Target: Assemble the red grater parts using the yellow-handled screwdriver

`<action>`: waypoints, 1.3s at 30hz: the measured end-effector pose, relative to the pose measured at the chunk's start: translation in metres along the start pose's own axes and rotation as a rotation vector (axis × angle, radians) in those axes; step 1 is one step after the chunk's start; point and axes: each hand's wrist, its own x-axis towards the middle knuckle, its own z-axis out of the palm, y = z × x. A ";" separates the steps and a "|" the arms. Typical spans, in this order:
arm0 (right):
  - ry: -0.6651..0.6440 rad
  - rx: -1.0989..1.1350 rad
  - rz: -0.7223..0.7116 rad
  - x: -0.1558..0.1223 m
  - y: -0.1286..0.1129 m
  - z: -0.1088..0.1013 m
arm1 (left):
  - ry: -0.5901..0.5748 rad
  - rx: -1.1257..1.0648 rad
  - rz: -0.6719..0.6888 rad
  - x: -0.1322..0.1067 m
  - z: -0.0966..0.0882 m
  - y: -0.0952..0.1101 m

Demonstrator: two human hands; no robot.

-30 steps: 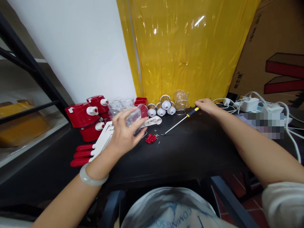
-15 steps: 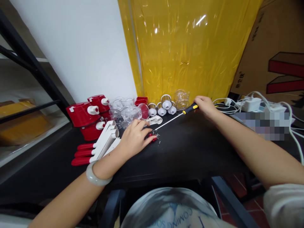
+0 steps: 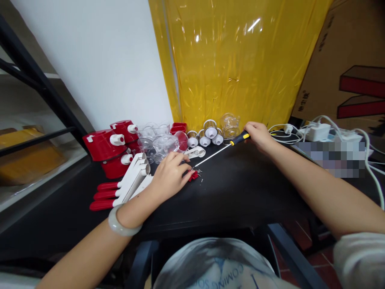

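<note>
My right hand (image 3: 258, 135) is closed around the black-and-yellow handle of a screwdriver (image 3: 240, 138). Its long metal shaft slants down to the left and ends at the fingertips of my left hand (image 3: 170, 174). Thumb and fingers of that left hand are drawn together at the tip; what they pinch, if anything, is too small to make out. Right beside them on the black table lie small red parts (image 3: 194, 175) and several loose screws (image 3: 200, 172). A white plastic piece (image 3: 197, 152) rests just behind the shaft.
On the left are red housings (image 3: 104, 145) and white arms with red handles (image 3: 132, 180). Clear plastic cups (image 3: 165, 143), white-and-metal filters (image 3: 210, 129) and a red container (image 3: 178, 128) line the back. White cables and adapters (image 3: 319, 131) lie right, by a cardboard box (image 3: 345, 48).
The screwdriver has shifted slightly left and down, with its tip closer to my left fingertips. My left thumb has drawn in a little toward the fingers.
</note>
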 end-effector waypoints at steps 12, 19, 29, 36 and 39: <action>0.048 -0.051 -0.044 0.010 0.005 -0.011 | -0.042 0.193 0.026 0.000 0.001 0.001; 0.038 -0.077 -0.042 0.011 0.010 -0.011 | -0.003 0.292 0.076 0.004 0.011 0.001; 0.080 -0.044 -0.066 0.012 0.005 -0.015 | 0.425 0.066 -0.192 -0.003 -0.027 -0.043; 0.149 0.042 -0.075 0.016 0.008 -0.019 | 0.137 -0.321 -0.352 -0.017 -0.009 -0.089; 0.155 0.082 -0.094 0.018 0.008 -0.020 | 0.043 -0.334 -0.432 -0.018 -0.002 -0.078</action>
